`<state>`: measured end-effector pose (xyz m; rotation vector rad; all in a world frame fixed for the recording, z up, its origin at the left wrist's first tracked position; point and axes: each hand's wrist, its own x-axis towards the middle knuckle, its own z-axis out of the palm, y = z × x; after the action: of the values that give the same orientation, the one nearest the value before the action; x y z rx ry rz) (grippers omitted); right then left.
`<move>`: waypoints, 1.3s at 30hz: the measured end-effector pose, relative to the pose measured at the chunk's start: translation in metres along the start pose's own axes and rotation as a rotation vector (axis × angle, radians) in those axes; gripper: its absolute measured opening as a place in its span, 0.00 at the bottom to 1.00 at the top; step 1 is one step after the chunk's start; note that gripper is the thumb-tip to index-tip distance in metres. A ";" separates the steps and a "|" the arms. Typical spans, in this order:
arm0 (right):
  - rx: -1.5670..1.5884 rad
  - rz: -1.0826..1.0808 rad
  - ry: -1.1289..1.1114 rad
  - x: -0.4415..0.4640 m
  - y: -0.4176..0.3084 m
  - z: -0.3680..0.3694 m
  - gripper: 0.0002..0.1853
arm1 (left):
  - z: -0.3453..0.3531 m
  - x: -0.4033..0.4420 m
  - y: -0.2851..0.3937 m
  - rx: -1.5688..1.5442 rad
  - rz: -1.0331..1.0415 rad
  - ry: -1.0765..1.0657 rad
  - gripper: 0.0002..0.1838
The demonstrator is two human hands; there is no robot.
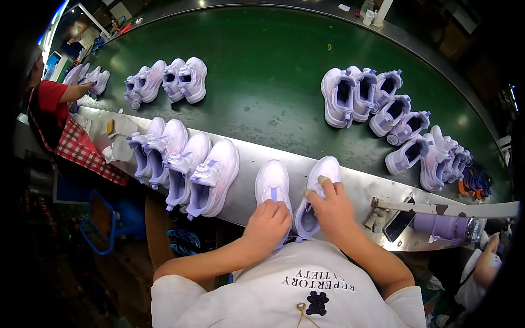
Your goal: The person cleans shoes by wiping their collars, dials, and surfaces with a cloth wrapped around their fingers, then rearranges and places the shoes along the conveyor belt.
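Two pale lavender sneakers stand side by side on the metal ledge in front of me, toes pointing away. On the left sneaker (272, 180), my left hand (268, 223) has its fingers curled and pressed together at the tongue and opening; its fingertips are partly hidden. My right hand (332, 206) grips the right sneaker (324, 167) near its lacing and collar, with tan covers on the thumb and a fingertip. Left of my hands, several matching sneakers (219, 164) sit in a row on the ledge.
Beyond the metal ledge (249, 150) lies a green work surface (262, 71). More sneakers (363, 93) stand on it, right and left. At right are a metal bar (437, 208), a phone (398, 224) and a purple cylinder (437, 226). A co-worker in a checked apron (82, 145) is at left.
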<state>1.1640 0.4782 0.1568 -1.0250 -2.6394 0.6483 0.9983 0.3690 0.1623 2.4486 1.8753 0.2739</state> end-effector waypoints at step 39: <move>0.415 0.207 0.102 -0.023 0.024 -0.011 0.41 | 0.018 -0.004 0.042 -0.142 -0.189 -0.002 0.13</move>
<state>1.1983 0.4820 0.1533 -1.1681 -2.1954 1.0997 1.0406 0.3551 0.1500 2.1632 1.9943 0.3804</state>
